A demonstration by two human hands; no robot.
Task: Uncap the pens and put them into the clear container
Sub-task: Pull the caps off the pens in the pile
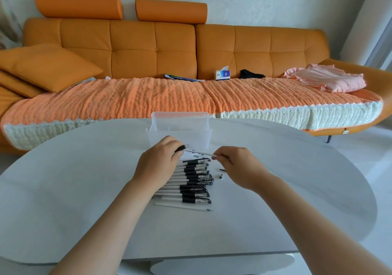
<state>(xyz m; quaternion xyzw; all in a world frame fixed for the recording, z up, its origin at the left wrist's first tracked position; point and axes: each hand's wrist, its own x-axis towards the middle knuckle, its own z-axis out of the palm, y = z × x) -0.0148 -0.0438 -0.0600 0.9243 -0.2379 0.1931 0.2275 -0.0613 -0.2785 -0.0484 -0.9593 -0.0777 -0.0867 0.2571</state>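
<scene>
A row of black-capped pens (192, 181) lies side by side on the white table (84, 190), in front of the clear container (179, 129). My left hand (158, 164) grips the black end of one pen (199, 152) just above the row. My right hand (237, 164) pinches the other, white end of that same pen. A thin white refill (182, 206) lies alone at the near end of the row. Two small black bits (221, 173) sit on the table right of the pens.
The orange sofa (169, 62) runs behind the table, with cushions (46, 69), a tissue box (222, 74) and folded pink cloth (326, 79) on it. The table's rounded edge curves off at the right.
</scene>
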